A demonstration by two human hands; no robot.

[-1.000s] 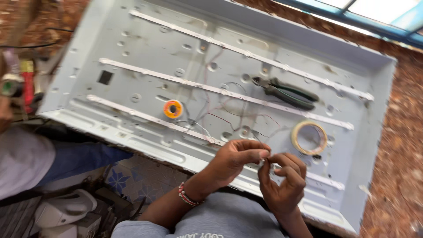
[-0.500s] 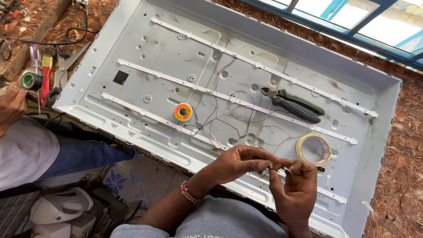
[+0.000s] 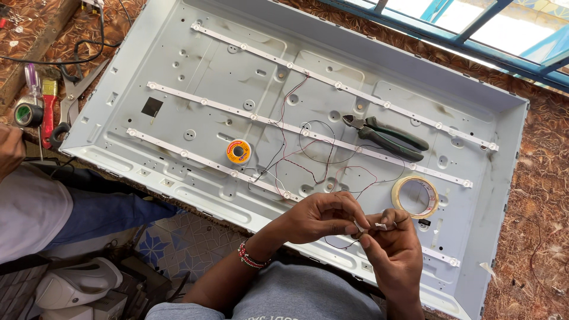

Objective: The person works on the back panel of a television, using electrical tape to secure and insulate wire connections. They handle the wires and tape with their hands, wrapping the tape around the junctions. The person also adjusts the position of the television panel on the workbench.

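While both forearms angle inward, the left hand point(image 3: 323, 216) and right hand point(image 3: 394, 249) pinch a small white tape scrap point(image 3: 370, 226), stretched left-right between fingertips.

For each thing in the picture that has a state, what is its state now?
left hand: pinching a small white piece
right hand: pinching the same piece
white piece: held between both hands
tape roll: lying flat in the panel
pliers: lying in the panel, jaws shut
solder spool: lying flat
wires: loose, looping over the strips
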